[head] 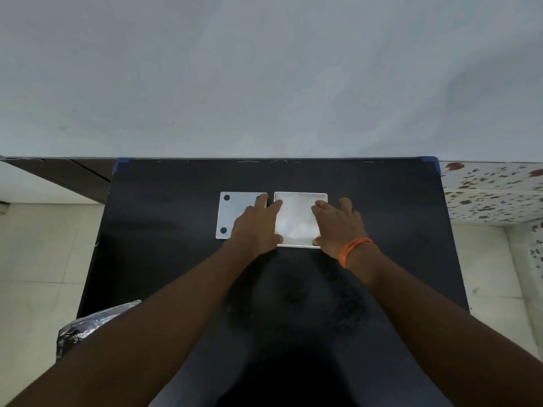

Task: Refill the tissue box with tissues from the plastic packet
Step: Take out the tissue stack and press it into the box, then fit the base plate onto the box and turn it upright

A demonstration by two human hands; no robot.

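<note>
A square white tissue box [299,195] stands open on the black table [164,230], with white tissues [295,221] filling it. My left hand [257,227] grips the box's left side, fingers spread over its edge. My right hand [338,224] rests on the box's right side, fingers over the tissues. A flat white lid [232,214] with two black dots lies just left of the box, partly under my left hand. A crumpled plastic packet [88,324] shows at the table's near left edge, half hidden by my left forearm.
A pale wall [264,69] rises right behind the table's far edge. Light floor tiles [38,259] lie to the left, and a flower-patterned surface [493,192] lies to the right. An orange band [352,249] circles my right wrist.
</note>
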